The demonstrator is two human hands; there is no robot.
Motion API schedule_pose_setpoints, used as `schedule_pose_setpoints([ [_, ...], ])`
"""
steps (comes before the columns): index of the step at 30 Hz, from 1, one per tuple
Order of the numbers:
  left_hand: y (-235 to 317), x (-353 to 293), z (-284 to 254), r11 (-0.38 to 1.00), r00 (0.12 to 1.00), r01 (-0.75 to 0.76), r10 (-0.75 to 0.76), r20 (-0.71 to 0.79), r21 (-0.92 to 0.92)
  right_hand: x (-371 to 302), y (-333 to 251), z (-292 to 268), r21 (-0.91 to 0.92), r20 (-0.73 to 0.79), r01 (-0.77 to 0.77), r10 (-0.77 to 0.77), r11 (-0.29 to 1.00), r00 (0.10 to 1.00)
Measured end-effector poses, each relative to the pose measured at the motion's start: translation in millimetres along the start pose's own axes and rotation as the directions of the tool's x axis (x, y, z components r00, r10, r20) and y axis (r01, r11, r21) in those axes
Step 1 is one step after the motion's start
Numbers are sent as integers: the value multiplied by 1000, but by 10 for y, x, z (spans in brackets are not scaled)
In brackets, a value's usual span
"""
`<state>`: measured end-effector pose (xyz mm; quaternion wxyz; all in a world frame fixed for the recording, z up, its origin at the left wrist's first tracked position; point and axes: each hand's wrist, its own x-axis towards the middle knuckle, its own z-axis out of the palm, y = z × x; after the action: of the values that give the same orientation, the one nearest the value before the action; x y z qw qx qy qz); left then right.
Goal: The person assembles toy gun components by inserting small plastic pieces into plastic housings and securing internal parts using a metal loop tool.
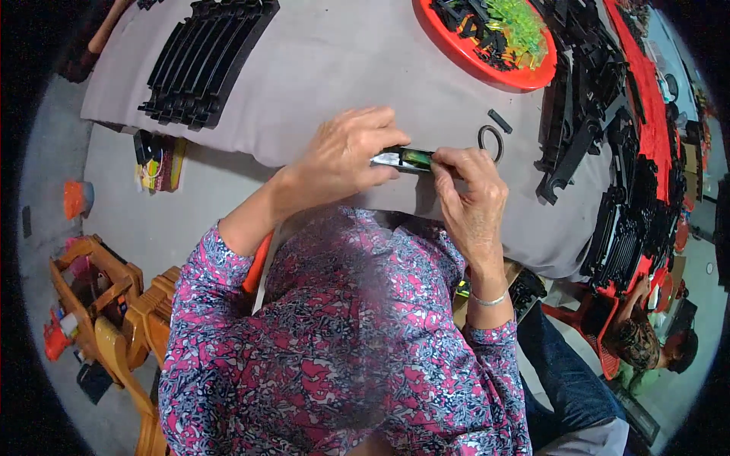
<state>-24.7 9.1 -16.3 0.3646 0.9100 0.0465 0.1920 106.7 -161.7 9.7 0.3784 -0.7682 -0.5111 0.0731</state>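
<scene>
Near the table's front edge, both my hands hold one short black plastic part with a green see-through insert [416, 157] and a pale, shiny patch at its left end. My left hand [346, 152] is closed on the left end between thumb and fingers. The right end is pinched by the thumb and fingers of my right hand [473, 186]. The fingertips hide both ends of the part. Just beyond my right hand lie a dark ring [499, 144] and a small black strip [499, 120] on the grey tablecloth [334, 68].
A red bowl [464, 62] of small green, yellow and black plastic pieces stands at the far right. Long black plastic parts [211, 61] lie in a row at far left; more [582, 144] are heaped at right. A wooden chair [114, 304] stands left. Another person [646, 342] is at far right.
</scene>
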Motion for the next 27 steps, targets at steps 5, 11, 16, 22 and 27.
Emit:
schedule_pose_setpoints([
  [5,-4,24,6,999,999,-37,37,-14,1,17,-34,42,-54,-19,-13,12,998,1000],
  [11,-24,32,10,998,999,-33,34,15,-50,-13,-61,145,-131,-83,-55,44,990,996],
  [16,-14,177,-35,992,978,61,-37,204,-112,-25,-102,172,-106,-97,-106,96,989,991],
  [22,27,271,-31,1000,961,24,-20,275,-10,-10,-140,143,-88,-64,-148,143,985,988],
  [27,31,230,9,1000,972,-9,8,236,2,-35,-103,152,-97,-95,-80,71,992,993],
])
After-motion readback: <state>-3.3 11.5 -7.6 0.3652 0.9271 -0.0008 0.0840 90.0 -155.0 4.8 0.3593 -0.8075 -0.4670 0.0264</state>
